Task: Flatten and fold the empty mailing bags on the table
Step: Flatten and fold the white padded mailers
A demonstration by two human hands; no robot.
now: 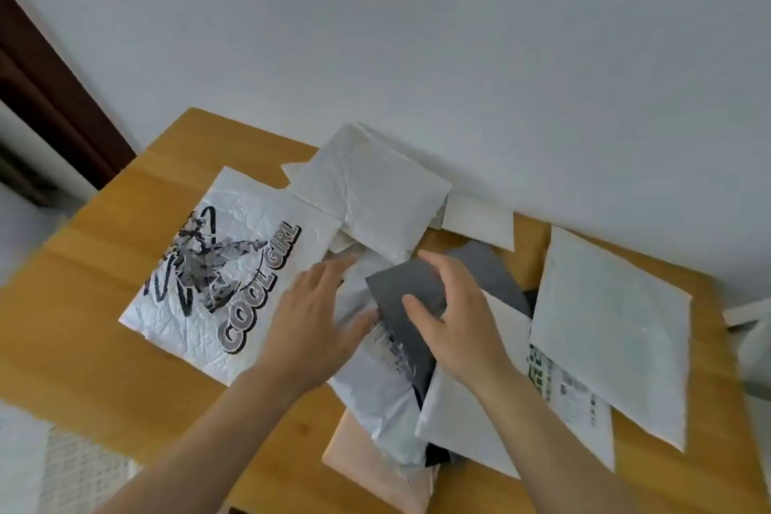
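Head view: the right hand (448, 321) pinches the grey bag (411, 305) at its far end, thumb on top and fingers curled over the upper edge. The left hand (313, 325) lies flat with straight fingers, pressing the pale bags just left of it and holding nothing. The grey bag sits mid-table (104, 367) on top of the heap, its long axis running from the far end under the right hand down toward the person, tilted a little to the right, and its near end is tucked under a white bag (467, 409). So the right hand has the bag, and any flattening stroke would likely run along that axis toward the near end. The printed bag (217, 275) lies flat to the left; another white one (609, 330) lies well to the right.
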